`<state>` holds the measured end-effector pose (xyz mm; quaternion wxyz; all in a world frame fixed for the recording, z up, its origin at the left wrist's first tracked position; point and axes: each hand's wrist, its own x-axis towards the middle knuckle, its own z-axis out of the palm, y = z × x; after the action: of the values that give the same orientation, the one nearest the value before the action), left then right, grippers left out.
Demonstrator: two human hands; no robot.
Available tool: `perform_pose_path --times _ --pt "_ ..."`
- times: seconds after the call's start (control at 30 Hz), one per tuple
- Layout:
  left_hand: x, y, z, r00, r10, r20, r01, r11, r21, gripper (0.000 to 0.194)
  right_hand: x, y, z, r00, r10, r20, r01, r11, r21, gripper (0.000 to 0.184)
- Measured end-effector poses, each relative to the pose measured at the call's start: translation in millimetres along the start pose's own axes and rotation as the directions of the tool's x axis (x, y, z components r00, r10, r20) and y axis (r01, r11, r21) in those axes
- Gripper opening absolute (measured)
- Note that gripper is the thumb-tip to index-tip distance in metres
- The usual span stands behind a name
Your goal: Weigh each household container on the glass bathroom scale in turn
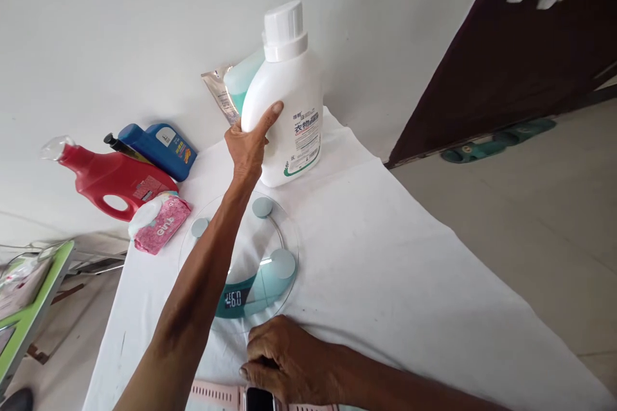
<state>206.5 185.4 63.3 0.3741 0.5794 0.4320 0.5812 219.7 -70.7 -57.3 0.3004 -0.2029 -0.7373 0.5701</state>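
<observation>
My left hand (250, 148) is wrapped round a white laundry detergent bottle (294, 115), thumb toward the front and fingers hidden behind. The bottle is slightly tilted, at the far side of the table; whether its base touches the cloth I cannot tell. Under my left forearm lies a round glass scale (277, 282) with a lit digital display. My right hand (284, 359) rests on the table by the scale's near edge, fingers curled in, with nothing visible in them. Just below it lies a smartwatch (259, 399) with a pink strap, partly covered by the hand.
Along the wall stand a red bottle (118, 180), a blue bottle (168, 151), a silver pouch (220, 93) and a teal-white container (243, 80). A pink wipes pack (161, 221) lies before the red bottle. White cloth (385, 257) covers the table; a green-edged table (43, 302) stands left.
</observation>
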Motion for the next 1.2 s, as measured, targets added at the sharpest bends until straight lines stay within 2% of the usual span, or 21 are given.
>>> perform_pose_path --times 0.1,0.2,0.33,0.43,0.6,0.77,0.93,1.03,1.1,1.2 --pt "-4 13 -6.2 0.998 0.047 -0.046 -0.047 0.999 -0.009 0.046 0 -1 -1 1.000 -0.007 -0.005 0.007 1.000 0.022 0.045" --pt "-14 33 -26.0 0.990 0.069 -0.124 -0.072 0.997 -0.016 0.047 -1 -5 -3 1.000 0.011 0.006 -0.012 0.999 0.031 0.046" --pt "-43 59 -69.0 0.978 0.108 -0.181 -0.108 0.994 0.010 0.053 0 -10 -4 0.998 0.061 0.015 -0.061 0.998 -0.006 0.047" --pt "-72 67 -106.5 0.965 0.132 -0.228 -0.115 0.990 0.086 0.053 0 -10 -3 0.998 0.063 0.005 -0.063 0.998 -0.019 0.047" --pt "-116 65 -159.3 0.939 0.101 -0.328 -0.036 0.979 0.199 0.047 1 -5 1 0.998 0.059 0.012 -0.058 0.997 -0.055 0.048" --pt "-139 58 -187.6 0.908 0.076 -0.413 -0.009 0.987 0.160 0.051 2 -5 1 0.998 0.060 0.018 -0.059 0.997 -0.054 0.047" --pt "-148 55 -201.4 0.938 0.039 -0.344 -0.001 0.994 0.112 0.056 1 -8 0 0.998 0.056 0.015 -0.055 0.996 -0.072 0.048" --pt "-153 57 -211.6 0.966 0.065 -0.250 -0.008 0.975 0.221 0.056 1 -7 1 0.997 0.068 0.021 -0.065 0.994 -0.093 0.047" --pt "-159 56 -222.4 0.971 0.111 -0.211 -0.046 0.956 0.291 0.062 1 -6 2 0.997 0.070 0.012 -0.069 0.993 -0.099 0.046" --pt "-178 44 -244.9 0.942 0.170 -0.290 -0.056 0.930 0.362 0.063 0 -7 3 0.997 0.075 0.001 -0.074 0.994 -0.085 0.046"
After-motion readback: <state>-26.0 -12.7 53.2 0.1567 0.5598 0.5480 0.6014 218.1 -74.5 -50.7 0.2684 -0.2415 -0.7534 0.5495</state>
